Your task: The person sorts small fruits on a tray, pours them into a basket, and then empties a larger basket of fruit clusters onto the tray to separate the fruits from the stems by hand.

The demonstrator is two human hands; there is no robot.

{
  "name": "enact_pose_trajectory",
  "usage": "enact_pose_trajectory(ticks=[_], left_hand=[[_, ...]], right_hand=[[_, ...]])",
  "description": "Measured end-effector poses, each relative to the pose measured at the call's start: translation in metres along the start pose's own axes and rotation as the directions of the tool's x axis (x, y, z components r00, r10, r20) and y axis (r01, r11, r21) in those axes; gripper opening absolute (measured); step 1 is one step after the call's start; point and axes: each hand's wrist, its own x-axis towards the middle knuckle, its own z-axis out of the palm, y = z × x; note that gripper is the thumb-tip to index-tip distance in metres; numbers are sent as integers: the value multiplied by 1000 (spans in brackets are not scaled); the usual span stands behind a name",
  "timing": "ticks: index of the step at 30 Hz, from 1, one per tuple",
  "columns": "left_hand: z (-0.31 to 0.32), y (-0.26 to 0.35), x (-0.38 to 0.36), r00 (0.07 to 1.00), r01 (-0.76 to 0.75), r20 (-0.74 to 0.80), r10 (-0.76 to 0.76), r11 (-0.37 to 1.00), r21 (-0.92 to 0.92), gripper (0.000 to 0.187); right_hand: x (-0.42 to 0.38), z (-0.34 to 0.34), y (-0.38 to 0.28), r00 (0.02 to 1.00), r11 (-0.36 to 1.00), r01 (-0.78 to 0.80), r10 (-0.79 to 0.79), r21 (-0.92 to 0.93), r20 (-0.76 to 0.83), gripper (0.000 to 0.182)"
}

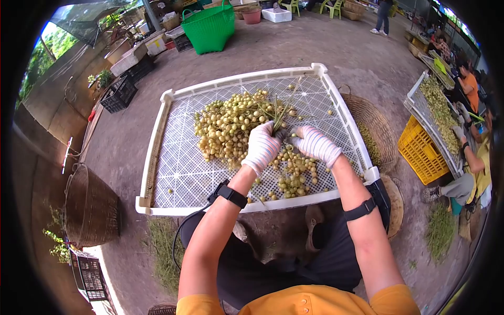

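Observation:
A white mesh tray (178, 173) lies across in front of me, with a heap of small round yellow-green fruits (231, 118) on its middle. My left hand (264, 144), in a striped white glove with dark fingertips, is closed around a bunch of thin green stems (279, 113) that stick up past the fingers. My right hand (316, 145), gloved the same way, has its fingers pinched together close to the left fingertips; what they hold is hidden. Below both hands, a smaller cluster of fruits (294, 181) lies near the tray's front edge.
A wicker basket (375, 121) with loose fruits stands against the tray's right side. Further right are a yellow crate (422, 149) and another fruit-covered tray (438, 113) with people beside it. A tall basket (92, 205) stands left; a green basket (209, 27) stands beyond.

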Motion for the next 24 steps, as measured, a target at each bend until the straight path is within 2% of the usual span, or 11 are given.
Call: enact_pose_trajectory(ticks=[2, 5, 10, 11, 13, 14, 16, 18, 20, 22, 24], left_hand=[[0, 5, -1, 1000, 7, 4, -7, 999, 54, 10], [7, -2, -1, 1000, 15, 10, -16, 988, 155, 10], [15, -20, 1, 999, 29, 21, -33, 981, 190, 13], [15, -23, 2, 998, 63, -13, -62, 985, 161, 12], [8, -19, 1, 996, 85, 2, -86, 992, 97, 11], [6, -16, 2, 994, 107, 11, -107, 994, 27, 11], [9, -19, 2, 995, 96, 4, -96, 995, -29, 11], [14, -24, 2, 998, 62, 3, -63, 992, 108, 11], [15, -30, 4, 998, 60, -7, -59, 992, 114, 11], [11, -21, 1, 998, 60, -11, -59, 990, 128, 10], [-2, 0, -2, 980, 198, -19, -198, 980, 4, 10]], right_hand=[[0, 3, 3, 996, 996, 58, -62, -62, -61, 26], [-15, -6, -14, 997, 918, -1, -32, -397, -75, 24], [-11, 1, -5, 995, 902, 5, -49, -432, -90, 26], [-4, 5, 5, 1000, 972, 8, -13, -236, -18, 26], [-2, 4, 10, 996, 993, -10, -1, 118, 93, 25], [-2, 4, 13, 996, 993, -9, -1, 119, 91, 25], [-4, 5, 16, 993, 870, -82, 28, 486, 117, 33], [-5, 5, 13, 991, 906, -106, 62, 409, 121, 32], [-9, 5, 9, 1000, 994, -11, 10, -109, -6, 28], [-10, 7, 12, 1000, 985, -21, 22, -170, 6, 24], [-7, 12, 28, 998, 902, -46, 18, -430, -68, 21]])
